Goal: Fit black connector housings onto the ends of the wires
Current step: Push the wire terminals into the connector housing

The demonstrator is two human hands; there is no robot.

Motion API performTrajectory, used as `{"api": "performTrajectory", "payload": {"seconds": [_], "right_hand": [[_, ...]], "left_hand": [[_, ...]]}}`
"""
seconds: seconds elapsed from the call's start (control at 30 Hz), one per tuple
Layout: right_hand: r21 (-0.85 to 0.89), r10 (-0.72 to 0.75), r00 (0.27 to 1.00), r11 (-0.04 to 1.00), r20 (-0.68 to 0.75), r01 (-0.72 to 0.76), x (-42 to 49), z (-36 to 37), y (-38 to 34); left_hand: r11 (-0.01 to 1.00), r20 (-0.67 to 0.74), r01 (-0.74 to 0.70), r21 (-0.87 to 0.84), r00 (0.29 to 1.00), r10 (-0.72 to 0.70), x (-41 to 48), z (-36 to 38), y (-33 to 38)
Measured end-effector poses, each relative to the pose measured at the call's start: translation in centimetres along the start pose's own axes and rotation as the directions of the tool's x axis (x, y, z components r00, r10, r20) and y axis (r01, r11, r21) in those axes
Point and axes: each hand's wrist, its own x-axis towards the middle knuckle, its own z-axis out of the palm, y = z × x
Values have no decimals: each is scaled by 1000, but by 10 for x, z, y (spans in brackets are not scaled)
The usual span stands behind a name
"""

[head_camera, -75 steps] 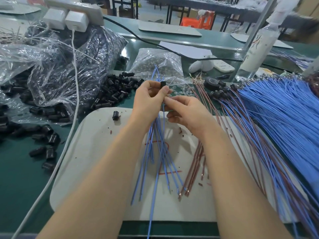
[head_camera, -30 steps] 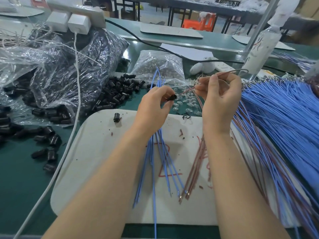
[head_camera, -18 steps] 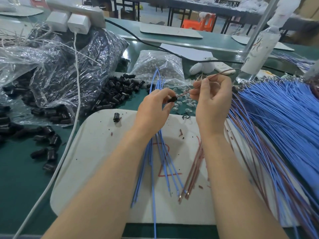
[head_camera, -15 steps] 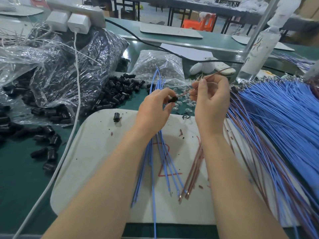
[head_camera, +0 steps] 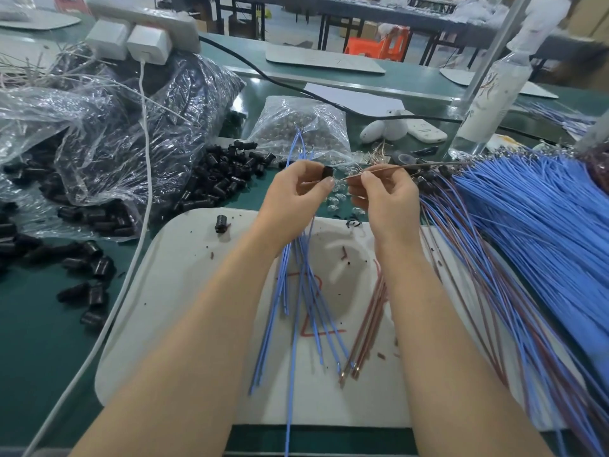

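My left hand (head_camera: 296,196) pinches a small black connector housing (head_camera: 328,172) between thumb and fingers, and it also holds a bunch of blue wires (head_camera: 303,291) that hang down over the white board (head_camera: 184,291). My right hand (head_camera: 385,199) pinches a brown wire (head_camera: 425,165) near its metal tip, which points left at the housing. The wire's tail runs right toward the big wire bundle. A loose pile of black housings (head_camera: 220,183) lies left of my hands. One single housing (head_camera: 221,223) sits on the board's top left corner.
Clear plastic bags (head_camera: 99,133) of black parts fill the left. A small bag of clear parts (head_camera: 300,127) lies behind my hands. A thick fan of blue and brown wires (head_camera: 534,225) covers the right. Several brown wires (head_camera: 369,324) rest on the board. A white cable (head_camera: 145,159) crosses the left.
My right hand has come down and left with the brown wire, bringing its tip close to the housing. My left hand has turned the housing more upright.
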Motion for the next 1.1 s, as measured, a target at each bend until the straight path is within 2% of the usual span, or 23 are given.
{"api": "performTrajectory", "payload": {"seconds": [0.07,0.23,0.47,0.73,0.9,1.1], "right_hand": [[8,17,1000,1000,11,-17,0,0,-1],[6,39,999,999,27,-39,-1,1,-2],[127,172,982,975,73,-180,0,0,-5],[94,179,980,978,89,-187,1,-2,-4],[196,153,975,963,164,-184,-1,-1,-4],[311,138,965,928,222,-204,0,-2,-6]], "left_hand": [[999,62,10,-34,998,-8,-1,1,2],[999,103,-11,44,995,6,-3,3,2],[997,175,52,-56,984,-41,-5,-1,4],[992,250,109,-65,964,-89,-4,-5,1],[986,265,129,-101,959,-98,-3,-7,-1],[926,338,264,-271,927,-165,-1,-8,-2]]}}
